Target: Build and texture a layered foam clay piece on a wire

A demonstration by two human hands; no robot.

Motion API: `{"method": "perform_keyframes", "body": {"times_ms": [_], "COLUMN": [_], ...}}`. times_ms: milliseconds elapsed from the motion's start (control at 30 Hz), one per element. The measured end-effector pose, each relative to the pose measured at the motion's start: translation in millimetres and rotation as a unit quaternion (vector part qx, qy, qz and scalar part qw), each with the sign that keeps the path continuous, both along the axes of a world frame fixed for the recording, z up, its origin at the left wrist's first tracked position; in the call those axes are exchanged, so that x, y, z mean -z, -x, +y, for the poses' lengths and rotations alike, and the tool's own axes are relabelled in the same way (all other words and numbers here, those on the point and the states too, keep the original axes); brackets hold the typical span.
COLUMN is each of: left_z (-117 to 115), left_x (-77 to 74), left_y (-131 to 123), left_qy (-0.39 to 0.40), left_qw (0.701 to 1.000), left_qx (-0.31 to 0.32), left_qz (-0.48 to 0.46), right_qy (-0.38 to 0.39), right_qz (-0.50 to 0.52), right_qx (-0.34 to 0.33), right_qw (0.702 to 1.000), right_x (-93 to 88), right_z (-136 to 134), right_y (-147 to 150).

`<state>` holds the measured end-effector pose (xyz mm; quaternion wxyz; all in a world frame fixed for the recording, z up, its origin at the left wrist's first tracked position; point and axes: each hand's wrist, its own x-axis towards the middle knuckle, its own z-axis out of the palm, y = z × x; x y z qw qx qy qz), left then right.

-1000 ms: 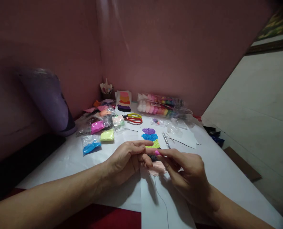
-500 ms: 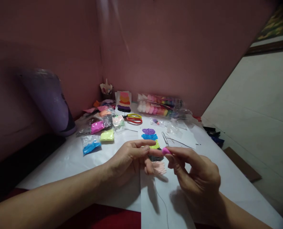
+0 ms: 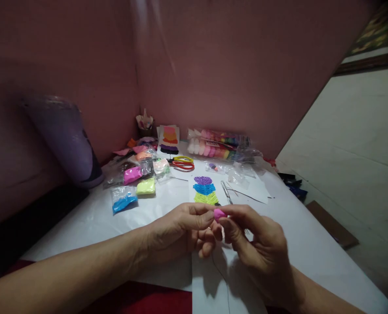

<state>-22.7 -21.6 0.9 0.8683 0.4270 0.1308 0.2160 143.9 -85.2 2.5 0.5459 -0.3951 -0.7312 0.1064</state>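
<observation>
A small lump of bright pink modelling clay (image 3: 219, 214) is pinched between both hands above the paper. My left hand (image 3: 189, 226) grips its left side with thumb and forefinger, the other fingers curled below. On its right side, the thumb and forefinger of my right hand (image 3: 262, 240) press the clay. Under and beyond the hands lies a white sheet (image 3: 208, 301) bearing ridged bands of clay: purple (image 3: 203, 180), blue (image 3: 204, 189) and yellow-green (image 3: 206, 199). The lower bands are mostly hidden by my hands. A thin dark line (image 3: 224, 279) runs down the sheet.
Bagged clay lies at left: blue (image 3: 125, 203), yellow (image 3: 145, 186), pink (image 3: 132, 175). Scissors (image 3: 183, 163) with red and yellow handles sit behind, near a colour-striped card (image 3: 169, 139). A silvery tool (image 3: 226, 192) lies right of the bands. Large clay packs (image 3: 216, 145) stand by the wall.
My left hand has closed its thumb and forefinger onto the pink clay. My right hand has shifted slightly left and down with it, and the hands now cover more of the lower bands.
</observation>
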Motion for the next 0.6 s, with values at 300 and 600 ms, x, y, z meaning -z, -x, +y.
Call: {"method": "perform_keyframes", "body": {"times_ms": [300, 600], "left_z": [0.0, -1.8], "left_x": [1.8, 0.8], "left_y": [-0.7, -0.2], "left_qy": [0.008, 0.012], "left_qw": [1.0, 1.0], "left_qx": [0.0, -0.003], "left_qz": [0.007, 0.007], "right_qy": [-0.027, -0.036], "right_qz": [0.014, 0.012], "right_qx": [-0.002, 0.006], "right_qw": [1.0, 0.999], "right_x": [0.7, -3.5], "right_z": [-1.5, -1.7], "right_y": [-0.6, -1.2]}}
